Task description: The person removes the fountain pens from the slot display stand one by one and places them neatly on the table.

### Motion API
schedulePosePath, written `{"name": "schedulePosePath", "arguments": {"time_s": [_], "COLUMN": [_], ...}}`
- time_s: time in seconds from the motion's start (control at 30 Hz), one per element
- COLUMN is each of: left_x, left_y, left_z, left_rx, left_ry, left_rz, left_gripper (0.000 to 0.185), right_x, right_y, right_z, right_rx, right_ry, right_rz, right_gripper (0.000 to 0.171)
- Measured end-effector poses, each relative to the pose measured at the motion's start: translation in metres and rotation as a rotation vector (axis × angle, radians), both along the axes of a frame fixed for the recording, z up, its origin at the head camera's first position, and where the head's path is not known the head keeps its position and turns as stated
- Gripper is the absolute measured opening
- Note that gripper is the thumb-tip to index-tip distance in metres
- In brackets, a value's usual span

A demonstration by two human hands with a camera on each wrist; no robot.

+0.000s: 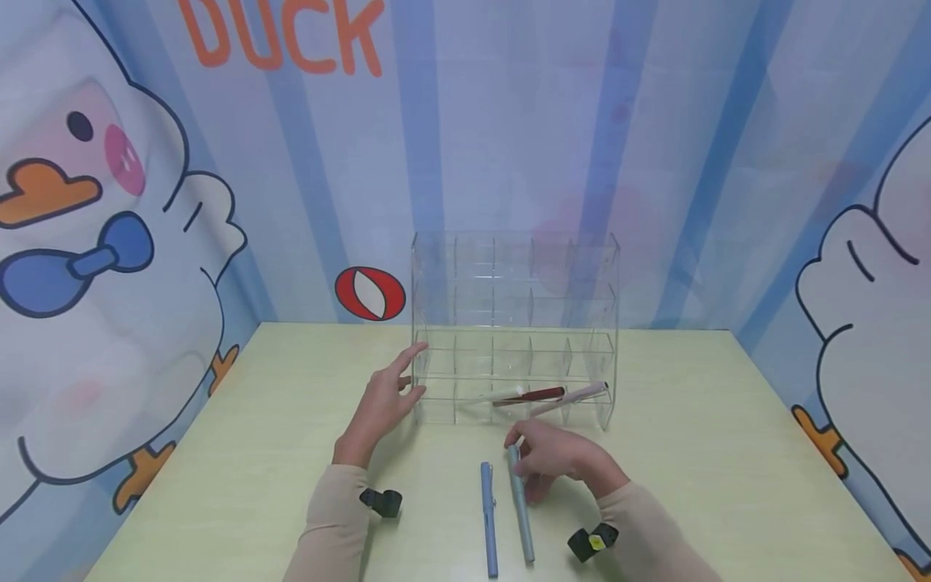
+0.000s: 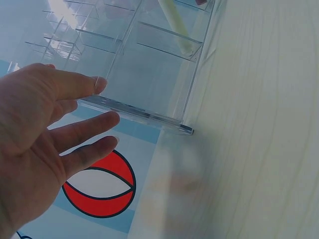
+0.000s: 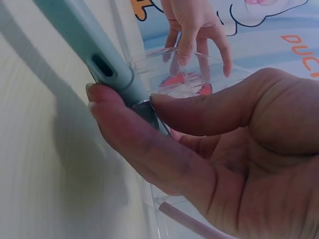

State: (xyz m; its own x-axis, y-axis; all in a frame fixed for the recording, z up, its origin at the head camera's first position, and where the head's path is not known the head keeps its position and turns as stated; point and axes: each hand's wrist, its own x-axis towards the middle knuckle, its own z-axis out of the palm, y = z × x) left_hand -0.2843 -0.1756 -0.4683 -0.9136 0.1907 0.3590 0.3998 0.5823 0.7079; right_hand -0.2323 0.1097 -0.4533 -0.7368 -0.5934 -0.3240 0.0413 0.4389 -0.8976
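Observation:
In the head view, my right hand (image 1: 556, 457) pinches a grey-green pen (image 1: 520, 517) near its upper end, above the table in front of the rack. The right wrist view shows thumb and fingertips on that pen's (image 3: 107, 62) barrel. A blue pen (image 1: 488, 517) lies just left of it. My left hand (image 1: 378, 404) is at the left side of a clear acrylic rack (image 1: 509, 377), fingers spread and fairly straight; contact is hard to tell. In the rack's lowest row lie a white pen (image 1: 509, 394), a dark red pen (image 1: 541, 394) and a pale pink pen (image 1: 582, 393).
The rack's dividers form several compartments in tiers. It stands toward the back of a pale wooden table (image 1: 218, 485). Behind and beside the table hangs a curtain (image 1: 473, 121) printed with ducks and blue stripes. Each wrist carries a small black camera (image 1: 389, 503).

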Motion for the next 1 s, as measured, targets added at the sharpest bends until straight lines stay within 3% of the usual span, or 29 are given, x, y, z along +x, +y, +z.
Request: {"name": "schedulePosePath", "arguments": {"time_s": [0.43, 1.0], "left_x": [0.001, 0.000], "left_y": [0.001, 0.000], "left_z": [0.001, 0.002], "left_rx": [0.003, 0.015], "left_ry": [-0.005, -0.015], "left_rz": [-0.001, -0.003], "left_gripper": [0.072, 0.071], "right_x": [0.003, 0.007], "right_y": [-0.011, -0.020], "right_z": [-0.009, -0.009], "right_rx": [0.059, 0.193], "right_ry": [0.033, 0.156], "right_rz": [-0.028, -0.021], "right_gripper": [0.031, 0.033]}}
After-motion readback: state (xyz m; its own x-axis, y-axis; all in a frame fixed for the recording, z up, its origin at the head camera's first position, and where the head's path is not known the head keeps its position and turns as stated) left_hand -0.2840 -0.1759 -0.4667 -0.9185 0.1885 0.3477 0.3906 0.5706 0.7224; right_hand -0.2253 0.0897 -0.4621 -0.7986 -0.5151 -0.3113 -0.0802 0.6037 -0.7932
